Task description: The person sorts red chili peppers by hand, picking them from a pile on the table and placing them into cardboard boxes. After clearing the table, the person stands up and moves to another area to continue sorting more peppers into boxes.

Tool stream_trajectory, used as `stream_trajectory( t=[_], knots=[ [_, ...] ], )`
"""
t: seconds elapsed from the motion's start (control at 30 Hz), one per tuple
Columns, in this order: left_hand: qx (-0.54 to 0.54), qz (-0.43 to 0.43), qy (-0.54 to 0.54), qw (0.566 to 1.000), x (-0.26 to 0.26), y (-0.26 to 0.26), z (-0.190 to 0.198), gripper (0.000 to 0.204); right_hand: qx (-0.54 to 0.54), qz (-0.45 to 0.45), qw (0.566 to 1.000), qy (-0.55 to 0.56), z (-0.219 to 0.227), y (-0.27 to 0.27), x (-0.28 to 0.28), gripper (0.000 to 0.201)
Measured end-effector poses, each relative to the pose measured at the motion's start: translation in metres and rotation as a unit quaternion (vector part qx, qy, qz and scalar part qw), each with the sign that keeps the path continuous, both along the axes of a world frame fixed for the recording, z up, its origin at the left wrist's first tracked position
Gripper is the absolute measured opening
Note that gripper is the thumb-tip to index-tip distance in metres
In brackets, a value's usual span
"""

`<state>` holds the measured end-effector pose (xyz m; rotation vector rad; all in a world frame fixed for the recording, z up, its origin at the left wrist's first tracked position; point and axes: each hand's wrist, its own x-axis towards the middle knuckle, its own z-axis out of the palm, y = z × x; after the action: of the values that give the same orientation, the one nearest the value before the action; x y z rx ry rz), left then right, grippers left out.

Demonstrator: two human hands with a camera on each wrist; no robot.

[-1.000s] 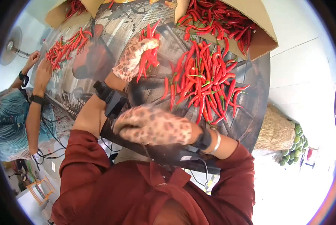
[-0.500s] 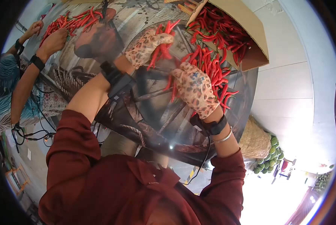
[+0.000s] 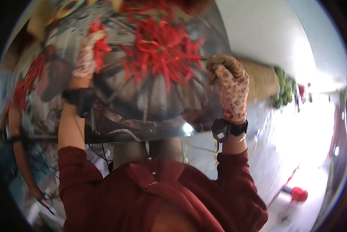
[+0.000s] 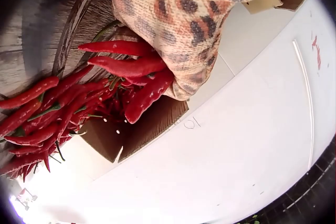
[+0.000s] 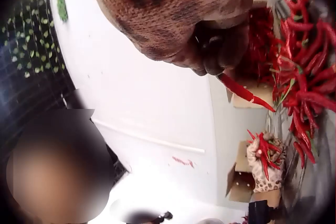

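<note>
My left hand (image 3: 89,54), in a leopard-print glove, grips a bunch of red chillies (image 3: 100,43) above the round table (image 3: 142,116). The left wrist view shows those chillies (image 4: 128,66) sticking out from the curled glove (image 4: 178,19). A loose pile of red chillies (image 3: 162,54) lies on the table between my hands. My right hand (image 3: 214,63), gloved the same, is at the table's right edge. In the right wrist view it (image 5: 215,61) pinches a single red chilli (image 5: 242,92).
The head view is motion-blurred. A woven basket (image 3: 258,77) and a heap of green fruit (image 3: 283,87) sit on the floor at the right. An open cardboard box (image 4: 142,129) holds more chillies. Another person's arm (image 3: 15,116) is at the far left.
My right hand has left the pile and moved right to the table's edge, carrying one chilli. The head view has swung right. My left hand keeps its bunch.
</note>
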<state>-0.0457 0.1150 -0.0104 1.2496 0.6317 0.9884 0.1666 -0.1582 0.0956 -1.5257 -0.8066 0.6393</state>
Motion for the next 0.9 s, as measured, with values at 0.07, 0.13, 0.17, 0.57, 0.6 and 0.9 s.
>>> stream_trajectory(
  t=[0.07,0.13,0.17,0.57,0.6,0.9],
  knots=[
    [-0.029,0.002,-0.008,1.000,-0.002,0.013,-0.018,0.036,0.087,-0.043,0.993,0.062,-0.011,-0.046,0.010,0.019],
    [-0.029,-0.033,-0.011,0.999,-0.009,0.040,-0.040,0.037,0.101,-0.113,0.986,0.066,-0.013,-0.092,0.014,0.021],
    [-0.109,-0.009,-0.009,0.994,-0.005,0.030,-0.022,0.036,0.107,-0.158,0.979,0.075,-0.017,-0.117,0.017,0.021],
    [-0.052,0.002,0.014,0.999,-0.015,0.067,-0.041,0.034,0.150,-0.403,0.900,0.071,-0.073,-0.290,0.027,0.020],
    [-0.037,0.011,0.006,0.999,-0.016,0.072,-0.045,0.032,0.127,-0.416,0.898,0.071,-0.083,-0.298,0.032,0.020],
    [0.021,-0.007,0.039,0.999,-0.011,0.036,-0.032,0.038,-0.052,-0.446,0.891,0.071,-0.169,-0.334,0.094,0.039]
  ],
)
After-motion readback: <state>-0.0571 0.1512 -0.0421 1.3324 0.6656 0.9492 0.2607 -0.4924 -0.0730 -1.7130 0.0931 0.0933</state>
